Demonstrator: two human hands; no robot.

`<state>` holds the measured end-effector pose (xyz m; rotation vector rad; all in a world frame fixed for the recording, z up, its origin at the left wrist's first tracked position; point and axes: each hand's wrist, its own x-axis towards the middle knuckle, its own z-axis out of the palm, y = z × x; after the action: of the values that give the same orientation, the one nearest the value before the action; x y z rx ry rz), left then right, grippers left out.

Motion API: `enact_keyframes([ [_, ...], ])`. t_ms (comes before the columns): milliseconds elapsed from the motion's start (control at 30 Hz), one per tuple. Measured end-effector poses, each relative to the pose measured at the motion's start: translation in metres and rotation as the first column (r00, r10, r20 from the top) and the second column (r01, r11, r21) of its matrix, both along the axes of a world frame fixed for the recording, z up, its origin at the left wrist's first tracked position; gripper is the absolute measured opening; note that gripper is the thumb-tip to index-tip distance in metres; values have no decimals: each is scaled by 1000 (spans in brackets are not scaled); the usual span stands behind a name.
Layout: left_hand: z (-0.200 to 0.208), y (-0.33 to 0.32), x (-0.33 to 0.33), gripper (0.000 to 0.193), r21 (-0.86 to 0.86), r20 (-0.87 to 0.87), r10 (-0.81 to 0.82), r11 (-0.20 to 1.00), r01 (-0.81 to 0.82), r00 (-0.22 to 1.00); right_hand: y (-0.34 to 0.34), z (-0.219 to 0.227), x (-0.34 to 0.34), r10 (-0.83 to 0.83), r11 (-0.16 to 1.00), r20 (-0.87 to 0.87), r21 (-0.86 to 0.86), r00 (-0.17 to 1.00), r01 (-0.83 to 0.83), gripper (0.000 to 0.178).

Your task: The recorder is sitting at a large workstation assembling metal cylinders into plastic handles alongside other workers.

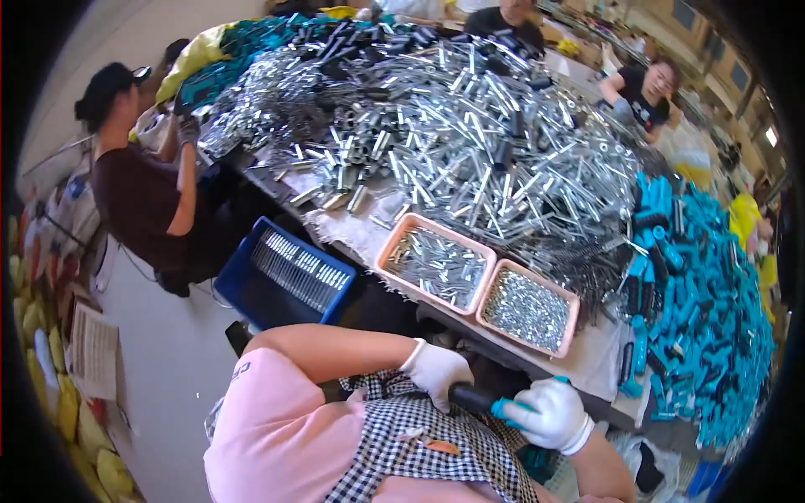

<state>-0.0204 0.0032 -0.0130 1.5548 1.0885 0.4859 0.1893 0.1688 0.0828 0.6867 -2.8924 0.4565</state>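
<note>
Both my hands wear white gloves and meet in front of my checked apron. My right hand (549,414) is closed round the teal part of a black-and-teal tool handle (472,397). At the black end, my left hand (440,374) is curled, its fingertips mostly hidden. It touches or grips that end; I cannot make out anything else in it. Just beyond my hands, on the bench edge, sit a pink tray of small metal pins (392,261) and a smaller pink tray of tiny metal parts (573,323).
Loose metal rods and tubes (495,159) heap the table (369,222). Teal-and-black handles (704,310) are piled at the right. A blue bin (239,289) with rows of metal pieces stands left of my arm. Co-workers sit at left (138,184) and far right (646,92).
</note>
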Motion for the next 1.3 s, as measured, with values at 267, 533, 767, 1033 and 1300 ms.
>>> enact_keyframes([
  [267, -45, 2, 24, 30, -200, 136, 20, 980, 8, 991, 6, -14, 7, 139, 985, -107, 118, 984, -126, 35],
  [533, 28, 15, 19, 18, 473, -565, 446, 864, -171, 694, 7, -59, 34, 109, -167, 867, -466, 486, 869, 55],
  [767, 36, 33, 0, 27, 527, -588, 482, 837, -144, 649, 10, -33, 16, -365, 311, 640, -601, 676, 737, 49],
  [1033, -18, 9, 15, 38, -60, -146, 64, 995, -74, 987, -2, 0, 4, 31, 991, -74, 130, 997, -22, 18],
  [1300, -19, 6, 3, 35, 30, -150, 114, 993, -111, 982, -11, 3, -3, -86, 995, 70, -46, 994, 89, 18],
])
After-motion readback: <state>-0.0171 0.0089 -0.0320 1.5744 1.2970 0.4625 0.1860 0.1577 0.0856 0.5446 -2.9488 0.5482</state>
